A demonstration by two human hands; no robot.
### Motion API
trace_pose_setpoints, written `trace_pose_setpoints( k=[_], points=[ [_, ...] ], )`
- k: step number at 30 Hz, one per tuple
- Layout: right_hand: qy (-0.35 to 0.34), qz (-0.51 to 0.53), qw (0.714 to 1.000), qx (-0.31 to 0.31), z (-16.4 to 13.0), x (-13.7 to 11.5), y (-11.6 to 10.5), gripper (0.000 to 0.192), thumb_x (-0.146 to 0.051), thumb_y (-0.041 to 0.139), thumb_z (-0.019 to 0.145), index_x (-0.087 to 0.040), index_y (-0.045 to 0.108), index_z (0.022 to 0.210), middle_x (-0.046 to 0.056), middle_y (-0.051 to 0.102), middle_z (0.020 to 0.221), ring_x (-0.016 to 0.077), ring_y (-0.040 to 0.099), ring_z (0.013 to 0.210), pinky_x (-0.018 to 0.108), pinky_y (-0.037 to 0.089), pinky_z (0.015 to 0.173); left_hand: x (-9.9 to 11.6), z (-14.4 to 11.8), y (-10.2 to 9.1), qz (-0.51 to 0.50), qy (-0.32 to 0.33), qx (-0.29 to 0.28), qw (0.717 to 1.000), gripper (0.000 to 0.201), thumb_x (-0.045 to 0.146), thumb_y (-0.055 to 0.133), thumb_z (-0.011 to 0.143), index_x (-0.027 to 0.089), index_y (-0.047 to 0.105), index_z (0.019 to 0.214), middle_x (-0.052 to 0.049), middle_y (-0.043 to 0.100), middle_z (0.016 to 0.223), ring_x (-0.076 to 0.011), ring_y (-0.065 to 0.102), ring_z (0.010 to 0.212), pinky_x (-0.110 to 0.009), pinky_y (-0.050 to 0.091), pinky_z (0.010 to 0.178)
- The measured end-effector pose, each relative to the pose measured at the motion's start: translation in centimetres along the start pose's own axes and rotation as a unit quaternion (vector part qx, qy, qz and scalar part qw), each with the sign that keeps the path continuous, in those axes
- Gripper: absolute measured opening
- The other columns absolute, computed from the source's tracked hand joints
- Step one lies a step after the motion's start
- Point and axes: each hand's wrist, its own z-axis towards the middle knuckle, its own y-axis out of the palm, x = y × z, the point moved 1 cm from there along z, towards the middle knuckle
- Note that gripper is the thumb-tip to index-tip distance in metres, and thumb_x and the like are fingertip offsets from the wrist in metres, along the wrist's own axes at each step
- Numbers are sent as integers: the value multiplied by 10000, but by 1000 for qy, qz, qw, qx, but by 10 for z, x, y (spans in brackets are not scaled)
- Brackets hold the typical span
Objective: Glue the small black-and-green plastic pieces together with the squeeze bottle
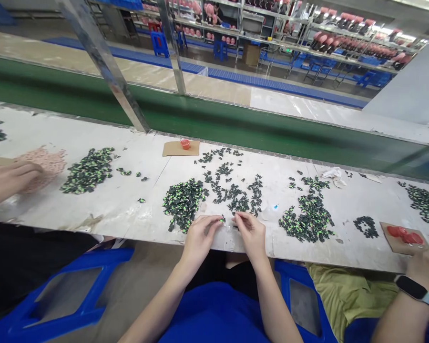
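Between thumb and forefinger, my left hand [201, 232] pinches a small black-and-green piece [222, 219] above the table's front edge. A short gap to the right, my right hand [250, 232] is closed in a pinch; a tiny dark bit shows at its fingertips, too small to name. Left of my hands lies a dense pile of black-and-green pieces [182, 202]. Just beyond my fingers, small black pieces [232, 191] are scattered in loose clusters. Another pile of black-and-green pieces [307, 219] sits to the right.
On the white table [139, 224], a red cup [185, 144] stands on cardboard. A co-worker's hand [14, 178] touches pink pieces [45, 166] at left. At right, a co-worker's wrist with a watch [416, 288] is near red lumps [403, 234]. A metal post [110, 81] rises behind.
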Motion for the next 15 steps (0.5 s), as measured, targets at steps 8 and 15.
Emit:
trace_pose_setpoints(
  k=[8, 15],
  points=[
    [3, 38, 999, 3, -10, -16, -1, 68, -226, 661, 758, -182, 699, 723, 46, 723, 726, 167, 689, 654, 262, 588, 625, 10, 0, -1, -7, 36, -7, 999, 176, 261, 527, 875, 217, 696, 896, -41, 728, 899, -198, 670, 859, -320, 526, 780],
    [-23, 30, 999, -32, -13, -15, -2, 92, -234, 623, 819, -184, 685, 771, 51, 704, 772, 158, 675, 718, 262, 569, 663, 15, -3, -1, -15, 56, -18, 998, 175, 253, 522, 885, 206, 690, 898, -49, 727, 875, -200, 666, 844, -328, 522, 773]
  ],
)
